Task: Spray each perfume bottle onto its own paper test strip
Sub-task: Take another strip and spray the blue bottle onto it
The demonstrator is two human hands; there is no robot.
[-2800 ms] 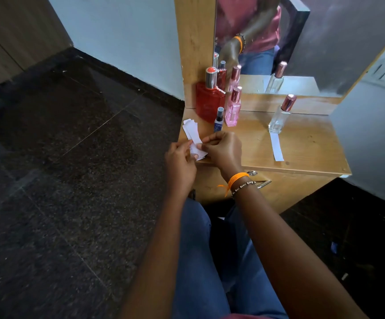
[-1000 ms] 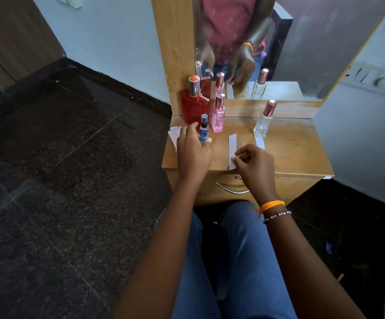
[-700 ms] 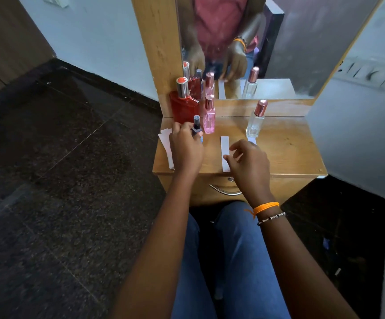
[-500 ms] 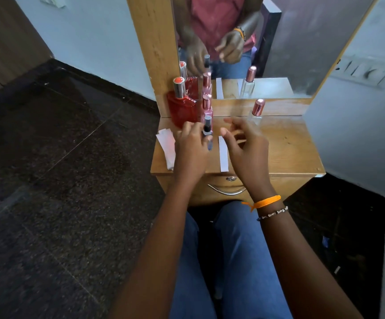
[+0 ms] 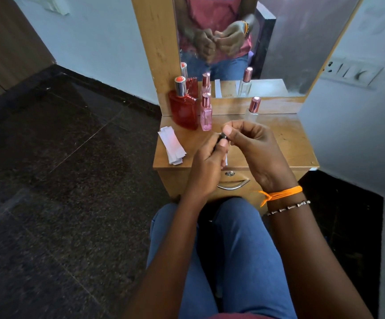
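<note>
- dresser top [image 5: 286,137]: wood-look, smooth, faint sheen
- red bottle [image 5: 184,111]: glossy glass, shiny silver metal-look cap
- pink bottle [image 5: 206,116]: clear tinted glass, rose metallic cap
- clear bottle [image 5: 252,109]: glass, rose metallic cap
- paper strips [image 5: 172,145]: matt white paper
- drawer handle [image 5: 233,185]: polished metal
- floor [image 5: 60,180]: dark speckled stone, glossy
- jeans [image 5: 244,261]: blue cloth

Small dark-capped bottle [image 5: 223,137] gripped between both hands' fingers [image 5: 229,130].

Three standing bottles—red [image 5: 184,111], pink [image 5: 206,113], clear [image 5: 252,109]—and two hands.
</note>
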